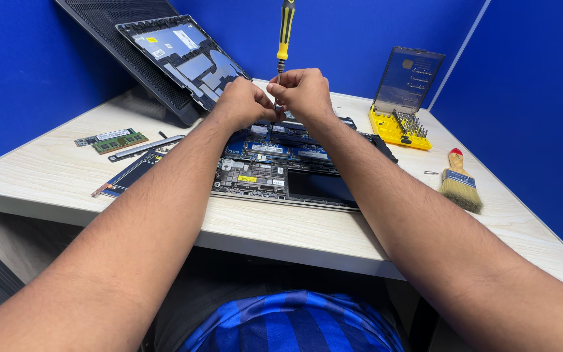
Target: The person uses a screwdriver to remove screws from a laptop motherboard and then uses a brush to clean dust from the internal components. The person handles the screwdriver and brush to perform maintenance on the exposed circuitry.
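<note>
So both hands are bunched up together over the opened silver laptop base with its green and blue circuit boards exposed (275,171), which is lying on the pale wood-grain desk (47,176). The right hand (304,92) is pinching the thin metal shaft of the yellow and black precision screwdriver (285,29), fingers curled tight round it, and the tool is standing nearly upright with its handle sticking up above the knuckles. The left hand (242,104) is closing in against the right one at the shaft too, fingers curled, but I can't tell if it's actually gripping the shaft or just steadying it. The tip is hidden behind the fingers, right over the far edge of the laptop base.

Left of the laptop base, 2 green memory sticks (112,139) are lying side by side, with a slim grey strip (144,147) just beside them. Behind the laptop base on the left, the grey bottom cover panel (180,55) is leaning against a black vented panel (131,52). To the right of the laptop base, a yellow bit tray with a clear smoky lid standing open (402,104) is sitting, and nearer the desk edge a wooden-handled paintbrush with a red tip (461,182) is lying.
</note>
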